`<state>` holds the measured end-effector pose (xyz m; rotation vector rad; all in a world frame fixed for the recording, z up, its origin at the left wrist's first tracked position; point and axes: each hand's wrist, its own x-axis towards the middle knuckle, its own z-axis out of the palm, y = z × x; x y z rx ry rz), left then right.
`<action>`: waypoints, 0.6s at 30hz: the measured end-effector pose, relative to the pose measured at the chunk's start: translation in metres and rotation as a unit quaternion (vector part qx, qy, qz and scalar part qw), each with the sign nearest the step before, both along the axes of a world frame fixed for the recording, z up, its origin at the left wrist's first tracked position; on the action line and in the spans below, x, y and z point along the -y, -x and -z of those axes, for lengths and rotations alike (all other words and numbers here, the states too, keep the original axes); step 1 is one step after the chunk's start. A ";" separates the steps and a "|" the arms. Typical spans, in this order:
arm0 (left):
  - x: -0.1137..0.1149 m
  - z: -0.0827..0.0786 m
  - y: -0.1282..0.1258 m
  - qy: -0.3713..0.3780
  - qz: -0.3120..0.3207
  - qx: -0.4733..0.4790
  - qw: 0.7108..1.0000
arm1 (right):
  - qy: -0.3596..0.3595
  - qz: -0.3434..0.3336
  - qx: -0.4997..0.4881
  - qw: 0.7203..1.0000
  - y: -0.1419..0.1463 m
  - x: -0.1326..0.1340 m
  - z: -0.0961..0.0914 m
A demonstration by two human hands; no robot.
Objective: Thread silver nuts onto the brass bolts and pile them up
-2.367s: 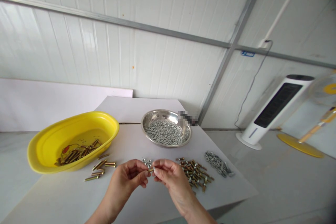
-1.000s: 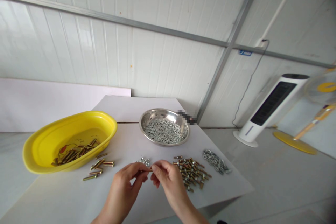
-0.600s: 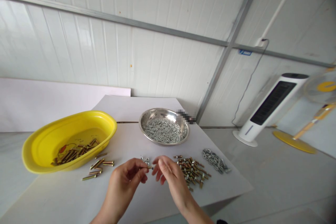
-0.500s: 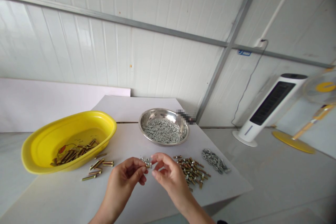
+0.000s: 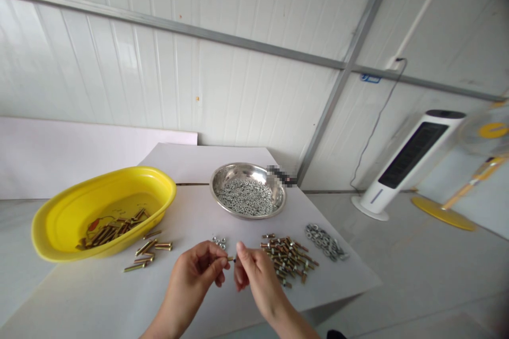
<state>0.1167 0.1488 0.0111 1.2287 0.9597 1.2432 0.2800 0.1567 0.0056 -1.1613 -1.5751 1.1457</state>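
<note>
facing white wall panels (image 5: 238, 106), a pale table (image 5: 79, 302) bears bolts (image 5: 288, 259)

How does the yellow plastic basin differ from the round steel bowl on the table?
The yellow oval plastic basin looks larger than the shiny round steel bowl. The basin holds long brass-coloured bolts; the bowl holds small silver nuts. The basin stands left, the bowl farther back. Both are open and shallow, on one white table.

White table (image 5: 91, 296) | yellow basin (image 5: 51, 238) | steel bowl (image 5: 226, 176) | brass bolts (image 5: 288, 259) | silver nuts (image 5: 219, 242)
</note>
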 end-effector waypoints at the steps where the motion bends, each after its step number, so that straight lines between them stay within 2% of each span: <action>1: -0.001 0.000 0.000 0.009 -0.004 0.015 1.000 | 0.003 0.009 -0.005 1.000 -0.001 -0.001 0.000; 4: -0.005 0.000 0.004 0.030 -0.010 0.045 0.999 | -0.016 0.027 -0.031 0.999 -0.005 -0.004 -0.004; 7: -0.006 0.003 0.007 0.057 0.004 0.073 0.996 | -0.049 0.008 -0.048 0.998 -0.008 -0.004 -0.011; 11: -0.006 0.007 0.007 0.090 0.016 0.095 0.991 | -0.074 -0.014 -0.021 0.997 -0.007 -0.004 -0.012; 15: -0.006 0.008 0.005 0.045 0.010 0.058 0.997 | -0.053 0.008 -0.015 0.998 -0.006 -0.006 -0.008; 18: -0.006 0.007 0.003 0.004 -0.002 0.017 1.000 | -0.034 -0.008 -0.027 0.999 -0.006 -0.004 -0.006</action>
